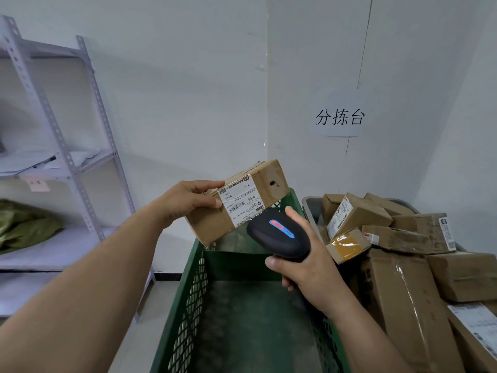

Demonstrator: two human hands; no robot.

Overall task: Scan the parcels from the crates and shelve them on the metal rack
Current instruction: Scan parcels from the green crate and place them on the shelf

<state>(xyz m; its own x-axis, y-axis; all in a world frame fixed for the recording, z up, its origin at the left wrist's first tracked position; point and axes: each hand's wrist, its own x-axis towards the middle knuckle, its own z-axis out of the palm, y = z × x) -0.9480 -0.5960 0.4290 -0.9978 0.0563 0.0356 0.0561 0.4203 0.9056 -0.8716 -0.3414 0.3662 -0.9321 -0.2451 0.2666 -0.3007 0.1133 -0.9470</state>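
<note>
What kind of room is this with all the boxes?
Probably a parcel sorting room: labelled cardboard parcels heaped at right, a handheld scanner beside a held box, and a metal rack.

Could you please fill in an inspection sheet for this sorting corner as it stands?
Surface: no table seen; green crate under the hands.
Job's things: cardboard parcel, label toward barcode scanner; parcel pile in grey crate; metal rack left.
Clutter: green bag and papers on rack.
Grippers: left hand grips parcel; right hand grips scanner.
Cables: thin dark line on wall, cable or crack unclear.
Surroundings: white walls, paper sign.
</note>
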